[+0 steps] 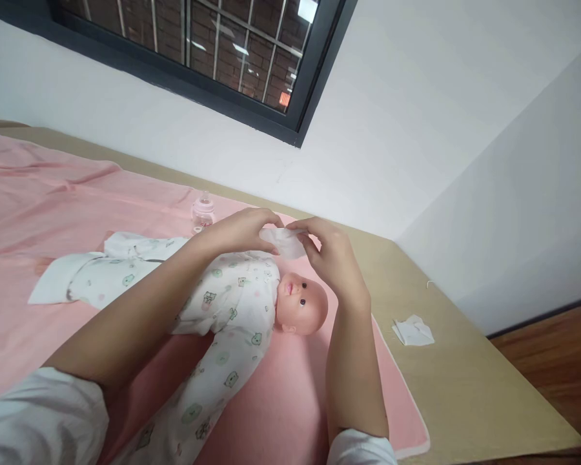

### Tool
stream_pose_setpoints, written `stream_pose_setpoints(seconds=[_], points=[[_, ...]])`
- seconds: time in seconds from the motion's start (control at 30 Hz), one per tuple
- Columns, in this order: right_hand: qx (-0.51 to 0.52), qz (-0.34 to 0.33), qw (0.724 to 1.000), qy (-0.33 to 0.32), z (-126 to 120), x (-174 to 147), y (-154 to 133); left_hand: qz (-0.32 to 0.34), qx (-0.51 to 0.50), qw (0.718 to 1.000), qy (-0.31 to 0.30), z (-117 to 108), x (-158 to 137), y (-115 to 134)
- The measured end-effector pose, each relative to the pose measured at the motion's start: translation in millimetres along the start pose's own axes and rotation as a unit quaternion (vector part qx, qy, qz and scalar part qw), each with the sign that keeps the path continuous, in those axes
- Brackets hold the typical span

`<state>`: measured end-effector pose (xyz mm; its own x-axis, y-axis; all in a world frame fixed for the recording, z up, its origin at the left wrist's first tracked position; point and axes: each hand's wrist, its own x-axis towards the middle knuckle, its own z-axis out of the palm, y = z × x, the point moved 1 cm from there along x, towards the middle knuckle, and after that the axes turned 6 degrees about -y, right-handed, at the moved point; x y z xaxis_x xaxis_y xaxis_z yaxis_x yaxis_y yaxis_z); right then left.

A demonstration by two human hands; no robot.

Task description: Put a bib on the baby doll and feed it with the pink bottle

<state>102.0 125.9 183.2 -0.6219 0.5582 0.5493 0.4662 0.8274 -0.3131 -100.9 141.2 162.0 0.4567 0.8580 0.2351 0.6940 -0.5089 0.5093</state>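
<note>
A white tissue (286, 244) is stretched between my two hands, just above the doll's head and shoulder. My left hand (248, 230) pinches its left edge, and my right hand (330, 252) grips the right edge between thumb and fingers. Below lies a baby doll (303, 305) on its back, its bald head to the right and its face turned up. It wears white pyjamas (237, 300) printed with small green bears. My left forearm crosses over the doll's body and hides part of it.
A pink blanket (290, 387) covers much of the wooden table (445, 387). Behind my left hand stands a small baby bottle (203, 212). A crumpled white tissue (413, 330) lies on bare wood at the right. White walls and a dark-framed window (295, 123) border the far side.
</note>
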Motion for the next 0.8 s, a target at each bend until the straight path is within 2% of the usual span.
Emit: stream_pose_setpoints(seconds=[0.1,0.4,0.8], points=[[0.001,-0.004,1.0,0.003,-1.9,-0.6,-1.2,-0.025,-0.027,0.999,-0.032,-2.1,-1.5,4.8],[0.02,-0.021,0.998,0.054,-6.1,-1.4,0.7,0.006,-0.141,0.987,-0.071,-4.0,-3.8,4.3],[0.018,-0.023,0.994,0.106,-7.6,-2.0,-2.0,0.028,-0.22,0.973,-0.061,-8.7,-12.6,16.7]])
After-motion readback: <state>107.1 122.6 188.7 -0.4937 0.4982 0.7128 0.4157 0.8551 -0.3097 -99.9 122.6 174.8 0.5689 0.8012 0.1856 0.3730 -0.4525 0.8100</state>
